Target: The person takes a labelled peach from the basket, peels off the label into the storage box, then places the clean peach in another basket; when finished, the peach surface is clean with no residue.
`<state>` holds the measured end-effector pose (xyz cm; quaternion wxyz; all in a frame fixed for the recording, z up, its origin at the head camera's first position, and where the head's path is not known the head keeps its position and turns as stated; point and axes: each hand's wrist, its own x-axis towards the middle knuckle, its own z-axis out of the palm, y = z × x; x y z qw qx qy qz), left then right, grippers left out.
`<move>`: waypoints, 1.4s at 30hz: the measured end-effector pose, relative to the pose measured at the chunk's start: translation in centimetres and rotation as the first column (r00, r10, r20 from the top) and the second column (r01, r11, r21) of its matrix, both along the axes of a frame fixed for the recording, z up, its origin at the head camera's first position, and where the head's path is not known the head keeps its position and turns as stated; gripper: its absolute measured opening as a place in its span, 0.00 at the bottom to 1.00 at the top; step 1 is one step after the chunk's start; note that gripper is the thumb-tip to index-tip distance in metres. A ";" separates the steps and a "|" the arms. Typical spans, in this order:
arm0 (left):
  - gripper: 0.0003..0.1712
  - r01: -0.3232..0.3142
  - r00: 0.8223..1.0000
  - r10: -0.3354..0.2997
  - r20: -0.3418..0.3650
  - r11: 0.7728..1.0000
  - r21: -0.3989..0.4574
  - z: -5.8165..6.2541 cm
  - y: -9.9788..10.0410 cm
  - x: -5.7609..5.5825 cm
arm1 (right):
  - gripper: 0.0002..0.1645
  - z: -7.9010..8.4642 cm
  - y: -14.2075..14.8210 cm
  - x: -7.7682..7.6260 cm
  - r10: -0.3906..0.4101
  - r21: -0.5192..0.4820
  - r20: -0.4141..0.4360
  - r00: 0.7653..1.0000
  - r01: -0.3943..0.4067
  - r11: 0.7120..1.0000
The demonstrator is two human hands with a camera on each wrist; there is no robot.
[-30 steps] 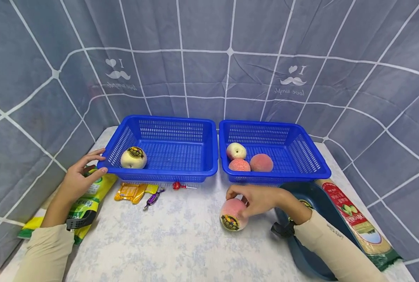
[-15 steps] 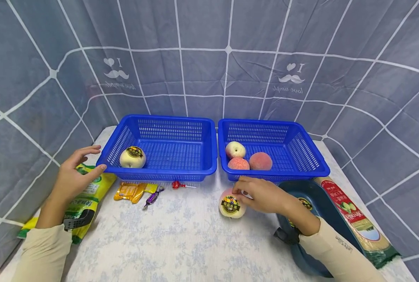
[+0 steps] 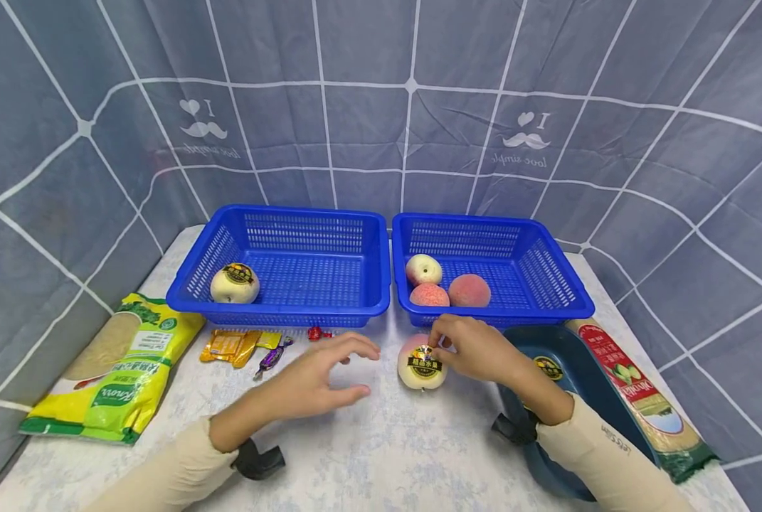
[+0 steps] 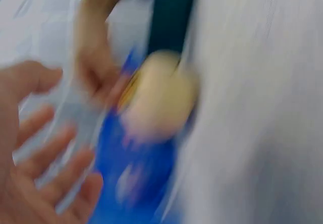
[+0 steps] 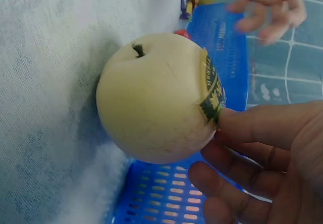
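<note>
A pale yellow apple with a pink blush and a dark stem sits on the cloth in front of the blue baskets. A black and gold sticker covers part of its side. My right hand is at the apple's right side, thumb and index finger pinching at the sticker's edge in the right wrist view. To the left, my left hand hovers with its fingers spread, facing the apple and holding nothing. The left wrist view is blurred but shows the left fingers apart from the apple.
The left blue basket contains a stickered pale fruit; the right basket has several fruits. Wrapped candies lie before the left basket. A yellow-green bag is far left; a teal basin and red noodle pack are right.
My left hand has left the left basket's rim and moved right, toward the apple. My right hand turned the apple so its sticker faces forward, and moved it slightly away from me.
</note>
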<state>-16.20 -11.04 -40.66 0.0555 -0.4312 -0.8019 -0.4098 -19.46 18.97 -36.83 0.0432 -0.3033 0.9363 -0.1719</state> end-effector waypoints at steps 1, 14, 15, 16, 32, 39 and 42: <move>0.30 -0.011 0.999 0.012 0.034 1.000 -0.017 -0.6 1.4 0.0 | 0.07 0.1 0.1 -0.1 -0.010 -0.006 0.016 1.000 0.010 1.000; 0.44 0.022 0.976 -0.012 0.218 0.999 -0.043 -5.7 8.4 -4.3 | 0.07 -0.7 1.6 -1.2 0.039 -0.146 0.232 0.972 -0.005 0.989; 0.44 0.025 0.971 -0.019 0.236 0.999 -0.023 -5.7 8.5 -4.4 | 0.07 -0.7 1.7 -1.1 0.041 -0.149 0.232 0.972 -0.006 0.989; 0.43 0.027 0.968 -0.024 0.251 1.000 -0.008 -5.7 8.6 -4.5 | 0.08 -0.7 1.7 -1.1 0.038 -0.147 0.228 0.973 -0.004 0.989; 0.41 -0.015 0.965 0.005 0.264 0.999 0.037 -5.7 9.5 -4.7 | 0.07 1.9 4.5 2.5 0.027 -0.272 0.059 0.998 -0.010 0.962; 0.40 -0.052 0.971 0.049 0.233 0.999 0.005 -5.9 9.1 -4.7 | 0.07 2.3 13.2 3.2 -0.001 -0.433 0.135 0.991 0.060 0.900; 0.41 -0.066 0.969 0.066 0.237 0.998 -0.004 -6.0 8.7 -4.8 | 0.07 1.3 16.2 3.1 -0.040 -0.350 0.196 0.980 0.108 0.930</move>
